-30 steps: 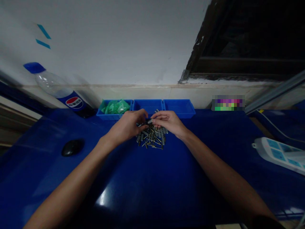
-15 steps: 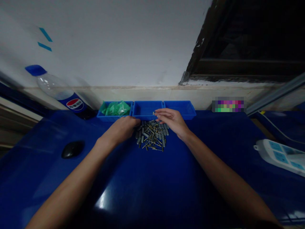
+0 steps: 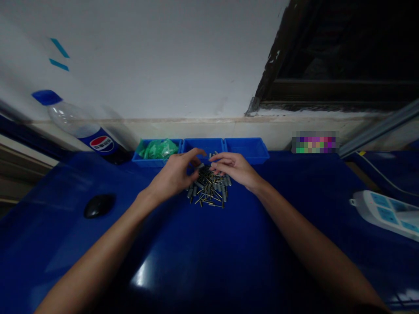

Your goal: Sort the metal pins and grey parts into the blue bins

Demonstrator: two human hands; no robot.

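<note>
A heap of small grey sleeves and brass pins [image 3: 209, 189] lies on the blue table [image 3: 209, 253] in front of three blue bins. My left hand [image 3: 175, 174] hovers over the heap's left edge, thumb and curled forefinger pinched on a small grey sleeve [image 3: 201, 166]. My right hand [image 3: 234, 168] is over the heap's right edge. Its fingers are pressed together and point left, their tips almost meeting the left hand's. What they hold is too small to name.
The left bin [image 3: 153, 162] holds green bags [image 3: 159, 148]; the middle bin [image 3: 204, 144] and right bin [image 3: 247, 148] stand beside it against the wall. A cola bottle [image 3: 81, 128] and a black mouse [image 3: 99, 205] are at left. A white power strip [image 3: 386, 211] lies at right.
Half a second ago my left hand was flat on the heap and my right hand reached over the middle bin. Both have come back together above the heap, fingertips meeting.
</note>
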